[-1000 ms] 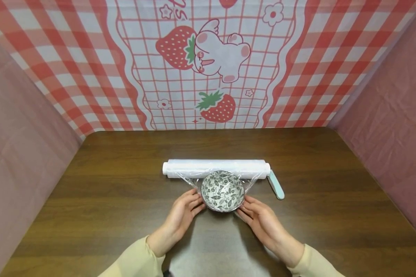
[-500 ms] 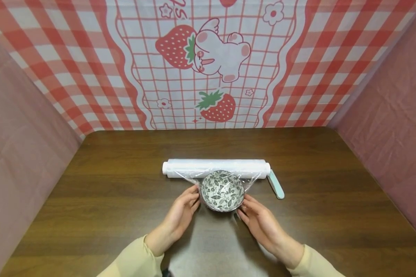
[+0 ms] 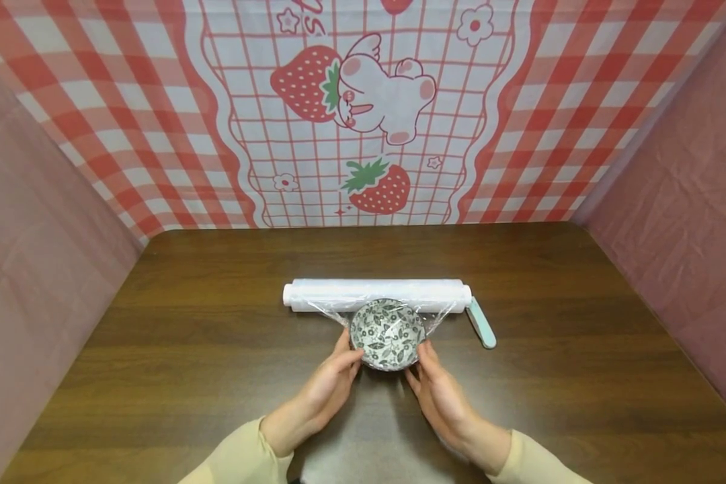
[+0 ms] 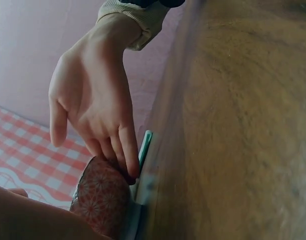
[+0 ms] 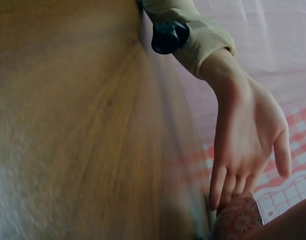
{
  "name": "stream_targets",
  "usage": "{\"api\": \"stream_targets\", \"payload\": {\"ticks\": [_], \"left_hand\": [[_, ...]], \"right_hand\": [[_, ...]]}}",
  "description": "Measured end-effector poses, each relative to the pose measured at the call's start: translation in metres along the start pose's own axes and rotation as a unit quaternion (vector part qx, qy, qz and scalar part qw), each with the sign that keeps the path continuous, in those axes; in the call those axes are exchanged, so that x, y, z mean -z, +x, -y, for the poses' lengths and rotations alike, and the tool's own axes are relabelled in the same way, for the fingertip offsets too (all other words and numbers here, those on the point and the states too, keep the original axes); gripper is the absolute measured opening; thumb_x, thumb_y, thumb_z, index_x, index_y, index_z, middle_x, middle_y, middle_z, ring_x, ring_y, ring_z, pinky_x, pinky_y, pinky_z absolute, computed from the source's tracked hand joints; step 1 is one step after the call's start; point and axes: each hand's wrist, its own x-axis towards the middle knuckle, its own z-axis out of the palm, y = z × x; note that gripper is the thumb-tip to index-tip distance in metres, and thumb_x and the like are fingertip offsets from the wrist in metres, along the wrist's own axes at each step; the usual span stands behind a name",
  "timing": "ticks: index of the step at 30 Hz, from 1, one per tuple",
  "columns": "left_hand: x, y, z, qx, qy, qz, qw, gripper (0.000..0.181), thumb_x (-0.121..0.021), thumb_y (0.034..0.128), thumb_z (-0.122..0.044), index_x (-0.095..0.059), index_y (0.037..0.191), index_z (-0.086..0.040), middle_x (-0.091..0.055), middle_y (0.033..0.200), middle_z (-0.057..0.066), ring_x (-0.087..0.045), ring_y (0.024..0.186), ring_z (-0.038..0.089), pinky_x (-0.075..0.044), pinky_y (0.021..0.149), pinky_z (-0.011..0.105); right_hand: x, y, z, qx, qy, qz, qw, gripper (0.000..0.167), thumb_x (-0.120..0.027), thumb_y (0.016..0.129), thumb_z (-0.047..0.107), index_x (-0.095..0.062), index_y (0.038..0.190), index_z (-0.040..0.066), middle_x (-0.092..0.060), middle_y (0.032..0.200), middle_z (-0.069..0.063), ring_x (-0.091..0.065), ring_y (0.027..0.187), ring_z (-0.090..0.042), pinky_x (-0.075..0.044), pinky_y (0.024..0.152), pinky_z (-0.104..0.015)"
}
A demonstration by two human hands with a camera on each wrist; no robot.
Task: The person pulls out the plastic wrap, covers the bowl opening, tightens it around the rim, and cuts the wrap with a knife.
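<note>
Both hands, left [image 3: 322, 395] and right [image 3: 450, 407], unclenched and straight-fingered, touch the patterned bowl [image 3: 388, 335] between them.

Worktop [image 3: 187, 376] is showing wood grain, reflecting a smooth sheen. Bowl [image 3: 388, 336] is looking like glazed ceramic. Clear plastic film [image 3: 440, 318] is glinting in creases; white roll [image 3: 375, 290] is gleaming softly. Pale-green bar [image 3: 482, 325] is looking like smooth plastic. Sleeve cuff [image 5: 215, 47] is showing ribbed cloth. Pink side cloth [image 3: 671, 208] is hanging matt, wrinkled.

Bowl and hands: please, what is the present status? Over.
Left hand, right hand touching opposite sides of bowl. Bowl upright, film running to roll. Roll close behind; pale-green tool off right, not blocking.
</note>
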Motion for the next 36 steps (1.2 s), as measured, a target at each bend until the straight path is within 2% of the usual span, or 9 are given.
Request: {"api": "stream_targets", "payload": {"ticks": [5,9,13,18,25,29,33,36], "left_hand": [[-0.005,0.000,0.002,0.003,0.016,-0.003,0.9999,0.073,-0.032,0.0936,-0.011,0.023,0.141,-0.009,0.029,0.147,0.007,0.021,0.136,0.024,0.014,0.108,0.044],[-0.008,0.001,0.006,0.003,0.015,-0.013,0.9998,0.073,-0.031,0.0950,-0.014,0.025,0.140,-0.012,0.029,0.147,0.006,0.023,0.135,0.025,0.018,0.105,0.048],[-0.012,0.000,0.012,-0.008,0.016,-0.034,0.9993,0.076,-0.035,0.0945,-0.014,0.026,0.140,-0.015,0.030,0.147,0.006,0.027,0.133,0.025,0.020,0.103,0.051],[-0.016,0.002,0.017,-0.008,0.023,-0.065,0.9976,0.083,-0.041,0.0918,-0.013,0.027,0.140,-0.016,0.031,0.146,0.006,0.030,0.132,0.025,0.021,0.102,0.053],[-0.017,0.003,0.018,-0.007,0.033,-0.082,0.9960,0.086,-0.045,0.0905,-0.013,0.026,0.140,-0.017,0.030,0.147,0.005,0.029,0.133,0.024,0.019,0.103,0.053],[-0.014,0.004,0.019,-0.009,0.074,-0.094,0.9928,0.088,-0.047,0.0875,-0.009,0.020,0.142,-0.015,0.024,0.149,0.008,0.022,0.136,0.026,0.013,0.107,0.051],[-0.010,0.004,0.019,-0.018,0.133,-0.102,0.9857,0.090,-0.052,0.0826,-0.005,0.013,0.144,-0.012,0.011,0.151,0.015,0.006,0.139,0.030,0.000,0.110,0.048],[-0.006,0.003,0.017,-0.024,0.144,-0.103,0.9839,0.087,-0.053,0.0811,-0.003,0.006,0.145,-0.009,0.002,0.151,0.019,-0.004,0.138,0.034,-0.008,0.110,0.047]], "right_hand": [[-0.005,0.000,-0.002,0.000,-0.009,-0.012,0.9999,0.070,-0.021,0.100,0.032,0.033,0.133,0.001,0.037,0.141,-0.012,0.026,0.133,-0.027,0.005,0.110,-0.048],[-0.006,0.000,-0.002,0.007,-0.013,-0.014,0.9998,0.070,-0.020,0.100,0.032,0.032,0.133,0.000,0.036,0.142,-0.013,0.026,0.133,-0.026,0.005,0.109,-0.049],[-0.007,0.000,-0.003,-0.001,-0.010,-0.015,0.9998,0.071,-0.021,0.100,0.034,0.032,0.134,0.002,0.037,0.142,-0.011,0.028,0.132,-0.025,0.005,0.109,-0.049],[-0.007,-0.001,-0.004,-0.002,-0.014,-0.007,0.9999,0.071,-0.021,0.100,0.036,0.032,0.135,0.004,0.037,0.142,-0.009,0.030,0.132,-0.023,0.006,0.109,-0.050],[-0.006,-0.001,-0.004,0.000,-0.024,0.004,0.9997,0.067,-0.019,0.100,0.035,0.029,0.137,0.004,0.035,0.143,-0.010,0.027,0.133,-0.025,0.005,0.109,-0.050],[-0.002,-0.002,-0.004,0.005,-0.031,0.011,0.9994,0.062,-0.016,0.100,0.033,0.023,0.140,0.005,0.028,0.147,-0.010,0.022,0.135,-0.028,0.005,0.109,-0.050],[0.001,-0.004,-0.005,0.008,-0.051,0.013,0.9986,0.061,-0.015,0.100,0.033,0.020,0.141,0.005,0.025,0.148,-0.011,0.018,0.136,-0.029,0.005,0.109,-0.050],[0.003,-0.004,-0.006,0.006,-0.059,0.010,0.9982,0.062,-0.017,0.100,0.034,0.018,0.142,0.003,0.022,0.149,-0.014,0.017,0.137,-0.031,0.004,0.109,-0.051]]}}
